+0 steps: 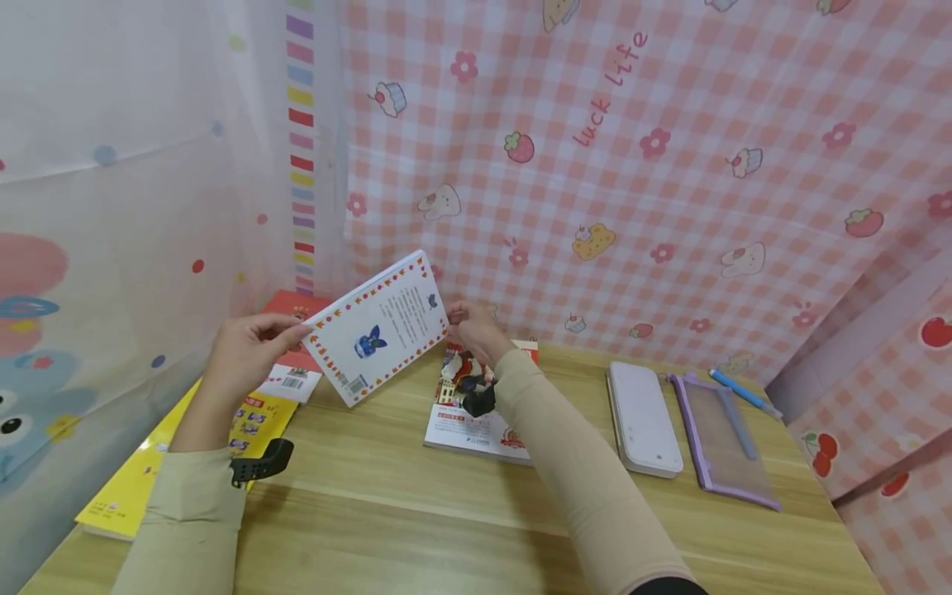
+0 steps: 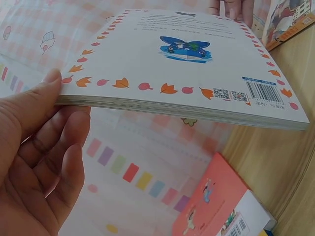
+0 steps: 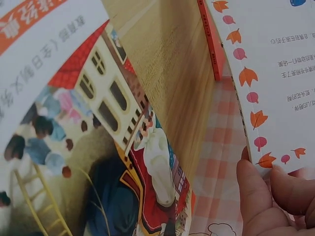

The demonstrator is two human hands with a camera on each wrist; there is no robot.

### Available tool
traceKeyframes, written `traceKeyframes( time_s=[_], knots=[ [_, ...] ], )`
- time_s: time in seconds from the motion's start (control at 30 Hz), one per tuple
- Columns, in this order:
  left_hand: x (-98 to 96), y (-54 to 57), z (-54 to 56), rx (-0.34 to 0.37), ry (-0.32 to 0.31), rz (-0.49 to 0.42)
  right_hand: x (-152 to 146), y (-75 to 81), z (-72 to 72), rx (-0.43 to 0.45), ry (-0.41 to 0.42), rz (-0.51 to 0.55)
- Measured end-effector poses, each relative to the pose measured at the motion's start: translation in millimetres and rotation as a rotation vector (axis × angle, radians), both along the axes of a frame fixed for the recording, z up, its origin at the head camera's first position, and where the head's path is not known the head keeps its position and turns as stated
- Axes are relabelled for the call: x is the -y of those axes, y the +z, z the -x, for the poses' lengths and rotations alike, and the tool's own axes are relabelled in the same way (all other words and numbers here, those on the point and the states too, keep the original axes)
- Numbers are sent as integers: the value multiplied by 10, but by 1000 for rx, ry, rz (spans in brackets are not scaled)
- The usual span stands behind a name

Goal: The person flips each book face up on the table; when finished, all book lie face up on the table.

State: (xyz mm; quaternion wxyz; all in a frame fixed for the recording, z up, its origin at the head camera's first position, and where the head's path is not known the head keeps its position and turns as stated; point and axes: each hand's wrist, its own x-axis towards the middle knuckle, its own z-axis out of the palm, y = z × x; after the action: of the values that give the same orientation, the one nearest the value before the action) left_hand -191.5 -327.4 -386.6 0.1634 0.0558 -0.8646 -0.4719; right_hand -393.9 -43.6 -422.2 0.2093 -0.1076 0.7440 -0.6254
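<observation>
A white paperback book (image 1: 379, 330) bordered with orange leaves is held up, tilted, between both hands. Its back cover, with a blue butterfly picture and a barcode, shows in the head view. My left hand (image 1: 251, 351) pinches one corner, thumb on the cover and fingers beneath, as the left wrist view shows. My right hand (image 1: 476, 330) pinches the opposite end between thumb and fingers. Below the right forearm lies an illustrated book (image 1: 476, 426), partly hidden by the arm. Behind the left hand a red book (image 1: 297, 359) rests on a yellow book (image 1: 159, 463).
On the right of the wooden table (image 1: 372, 512) lie a white case (image 1: 645, 421), a purple-edged mesh pouch (image 1: 725, 438) and a blue pen (image 1: 744, 392). A pink checked curtain (image 1: 550, 190) hangs along the back, and a pale printed curtain (image 1: 134, 223) along the left.
</observation>
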Motion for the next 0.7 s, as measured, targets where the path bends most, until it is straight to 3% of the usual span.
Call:
traceKeyframes(
  time_s=[0.17, 0.37, 0.7],
  knots=[
    [8, 15, -8, 1, -1, 1, 4, -22, 11, -19, 9, -2],
    [4, 26, -13, 6, 7, 8, -14, -41, 7, -91, 71, -87],
    [-24, 43, -16, -12, 11, 8, -34, -57, -27, -70, 99, -83]
  ],
)
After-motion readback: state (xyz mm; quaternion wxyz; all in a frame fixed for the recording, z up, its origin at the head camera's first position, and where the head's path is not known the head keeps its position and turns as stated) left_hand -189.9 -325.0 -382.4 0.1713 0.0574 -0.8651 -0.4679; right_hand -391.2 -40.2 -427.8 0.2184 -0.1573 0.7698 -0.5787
